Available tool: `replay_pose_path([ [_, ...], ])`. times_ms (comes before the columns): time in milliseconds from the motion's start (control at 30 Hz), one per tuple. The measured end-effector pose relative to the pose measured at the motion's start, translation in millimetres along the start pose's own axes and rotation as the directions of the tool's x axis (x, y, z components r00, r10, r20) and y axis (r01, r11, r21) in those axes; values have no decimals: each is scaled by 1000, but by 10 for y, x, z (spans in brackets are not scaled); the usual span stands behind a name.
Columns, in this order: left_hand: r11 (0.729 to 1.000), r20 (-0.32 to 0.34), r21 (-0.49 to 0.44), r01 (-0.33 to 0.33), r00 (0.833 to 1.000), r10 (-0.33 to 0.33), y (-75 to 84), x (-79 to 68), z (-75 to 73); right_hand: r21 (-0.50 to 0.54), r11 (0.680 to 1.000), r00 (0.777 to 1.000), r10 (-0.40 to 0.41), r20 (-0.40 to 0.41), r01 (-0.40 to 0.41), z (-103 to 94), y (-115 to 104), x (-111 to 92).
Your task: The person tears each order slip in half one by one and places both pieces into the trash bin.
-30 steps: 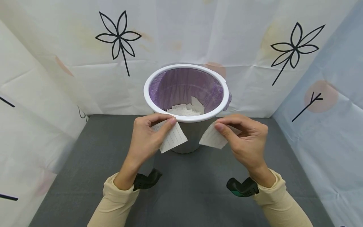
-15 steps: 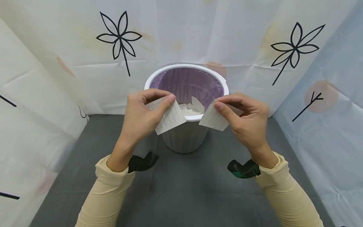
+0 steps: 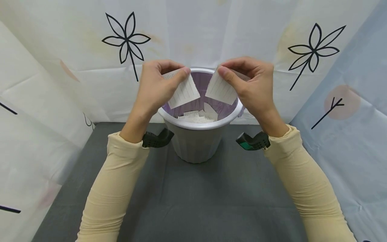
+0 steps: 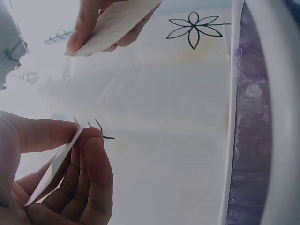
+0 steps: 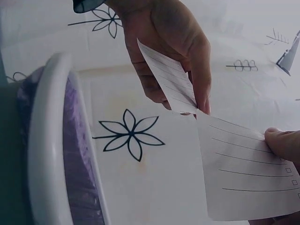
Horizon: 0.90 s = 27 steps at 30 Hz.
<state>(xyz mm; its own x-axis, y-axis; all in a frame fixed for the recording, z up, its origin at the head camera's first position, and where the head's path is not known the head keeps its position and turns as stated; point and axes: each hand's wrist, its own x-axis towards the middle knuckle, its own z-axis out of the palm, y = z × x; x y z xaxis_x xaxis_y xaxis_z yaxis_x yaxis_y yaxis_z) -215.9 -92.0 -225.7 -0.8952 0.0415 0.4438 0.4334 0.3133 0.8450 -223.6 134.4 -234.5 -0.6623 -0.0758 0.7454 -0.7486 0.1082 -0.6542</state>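
Note:
Between thumb and fingers, my left hand (image 3: pixel 158 84) pinches a torn piece of lined paper (image 3: pixel 184 92). Another lined paper piece (image 3: pixel 222 88), ragged along one edge, is pinched the same way by my right hand (image 3: pixel 252 84). A gap separates the two pieces in the head view. Both hands are raised above a grey wastebasket (image 3: pixel 196 144) with a white rim (image 3: pixel 199 126) and a purple liner bag. Several paper scraps (image 3: pixel 198 117) lie inside it. In the right wrist view, small printed boxes show along the edge of the right-hand piece (image 5: pixel 248 168).
The wastebasket stands on a dark grey tabletop (image 3: pixel 193 201). White cloth (image 3: pixel 187 30) with black line-drawn flowers hangs behind, and more cloth encloses both sides. A black strap device (image 3: pixel 158 138) is on the left wrist, another (image 3: pixel 253 141) on the right.
Both hands have risen and moved forward from the near side of the wastebasket to over its opening, each still pinching its paper piece. The wastebasket and the scraps inside have stayed put.

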Motion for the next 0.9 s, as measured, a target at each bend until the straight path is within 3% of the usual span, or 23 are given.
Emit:
replay_pose_path([
  [133,999,11,2,38,999,-38,-14,172,47,0,999,999,50,13,-50,39,111,196],
  [400,992,23,-28,122,992,-122,-94,432,114,128,971,979,201,26,-202,97,359,496],
  [667,980,53,-84,178,983,-174,-200,587,172,134,949,958,283,46,-287,124,577,602],
  [900,982,64,-86,170,984,-165,-259,658,235,105,945,950,306,56,-311,126,700,613],
])
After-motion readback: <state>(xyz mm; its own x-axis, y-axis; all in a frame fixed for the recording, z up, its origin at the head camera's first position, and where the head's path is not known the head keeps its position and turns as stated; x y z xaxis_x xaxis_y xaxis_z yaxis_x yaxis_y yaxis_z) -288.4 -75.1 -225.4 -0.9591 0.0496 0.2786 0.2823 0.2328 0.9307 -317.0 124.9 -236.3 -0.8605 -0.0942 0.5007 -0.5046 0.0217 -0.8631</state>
